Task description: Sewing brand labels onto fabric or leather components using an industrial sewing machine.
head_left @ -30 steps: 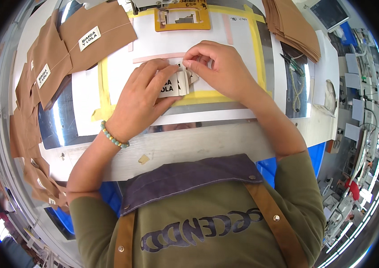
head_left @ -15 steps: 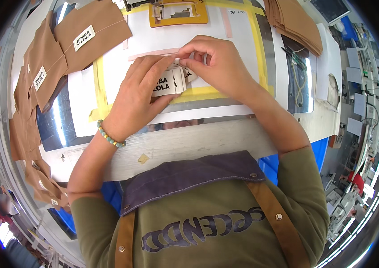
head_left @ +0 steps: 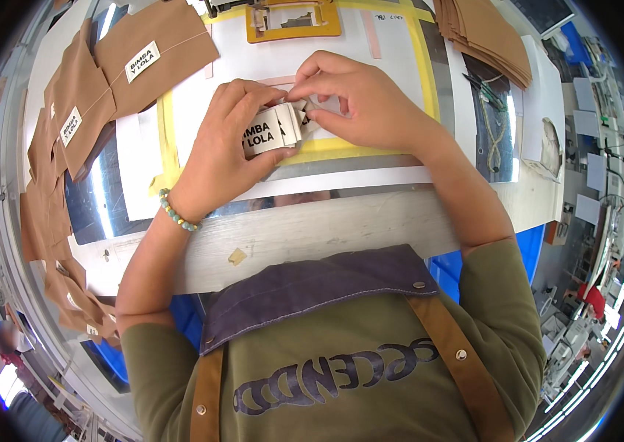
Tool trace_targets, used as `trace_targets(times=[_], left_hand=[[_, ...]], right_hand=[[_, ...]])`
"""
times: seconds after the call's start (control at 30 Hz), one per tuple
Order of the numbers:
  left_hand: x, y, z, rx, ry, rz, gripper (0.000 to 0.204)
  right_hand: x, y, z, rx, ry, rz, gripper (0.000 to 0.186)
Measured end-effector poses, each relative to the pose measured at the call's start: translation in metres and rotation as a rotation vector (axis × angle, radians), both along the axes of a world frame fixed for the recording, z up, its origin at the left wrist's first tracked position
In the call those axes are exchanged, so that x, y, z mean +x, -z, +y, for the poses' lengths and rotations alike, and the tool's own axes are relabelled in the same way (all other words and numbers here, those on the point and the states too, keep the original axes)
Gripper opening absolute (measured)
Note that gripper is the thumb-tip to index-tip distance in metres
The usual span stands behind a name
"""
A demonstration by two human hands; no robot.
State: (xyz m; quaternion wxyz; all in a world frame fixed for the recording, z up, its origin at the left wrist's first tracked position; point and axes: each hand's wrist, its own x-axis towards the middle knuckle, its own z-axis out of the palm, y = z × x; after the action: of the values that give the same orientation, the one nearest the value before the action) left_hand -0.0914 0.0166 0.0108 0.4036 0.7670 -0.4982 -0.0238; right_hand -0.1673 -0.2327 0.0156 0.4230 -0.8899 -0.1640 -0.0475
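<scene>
A small stack of cream labels with black printing (head_left: 264, 134) sits in my left hand (head_left: 223, 147), whose fingers curl round its top and lower edges. My right hand (head_left: 356, 103) has its index finger and thumb bent at the upper right corner of the labels, touching or picking at the loose ones fanned out there. Both hands are over a white sheet (head_left: 400, 74) bordered with yellow tape (head_left: 428, 88) on a metal plate. A pale pink strip lies just beyond my fingers, and a yellow frame (head_left: 294, 35) lies at the top of the sheet.
Brown pieces bearing cream labels (head_left: 91, 74) overlap along the left side. A stack of brown pieces (head_left: 477, 37) is at the back right, above dark tools and cord (head_left: 492, 125) and a white box (head_left: 540, 147). Blue bins show below the table edge. A person in red is at far right.
My hands and the labels have shifted slightly up and leftward. My right fingers have moved a little at the labels' corner, and more of the top label's printing now shows.
</scene>
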Motion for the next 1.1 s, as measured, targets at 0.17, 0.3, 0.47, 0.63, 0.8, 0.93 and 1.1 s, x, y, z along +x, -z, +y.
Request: trace_targets(times=[0.17,0.3,0.47,0.63,0.8,0.93,1.1], left_hand=[[0.002,0.001,0.001,0.065,-0.011,-0.019,0.062],[0.001,0.002,0.003,0.076,-0.053,0.006,0.063],[0.006,0.006,0.003,-0.007,-0.015,0.099,0.063],[0.008,0.011,0.007,-0.045,-0.014,0.196,0.062],[0.011,0.013,0.013,-0.075,-0.110,0.604,0.056],[0.014,0.013,0.012,-0.104,-0.103,0.551,0.049],[0.009,0.012,0.011,-0.128,-0.115,0.325,0.040]], right_hand=[[0.002,0.008,0.004,-0.090,0.005,-0.164,0.020],[0.003,0.010,0.002,-0.150,0.006,-0.249,0.015],[0.005,0.008,-0.003,-0.057,0.064,-0.129,0.018],[0.012,0.008,-0.011,0.204,0.065,0.102,0.022],[0.011,0.008,-0.012,0.332,0.111,0.249,0.022],[0.013,0.001,-0.015,0.434,0.092,0.331,0.024],[0.011,-0.005,-0.018,0.580,0.068,0.357,0.020]])
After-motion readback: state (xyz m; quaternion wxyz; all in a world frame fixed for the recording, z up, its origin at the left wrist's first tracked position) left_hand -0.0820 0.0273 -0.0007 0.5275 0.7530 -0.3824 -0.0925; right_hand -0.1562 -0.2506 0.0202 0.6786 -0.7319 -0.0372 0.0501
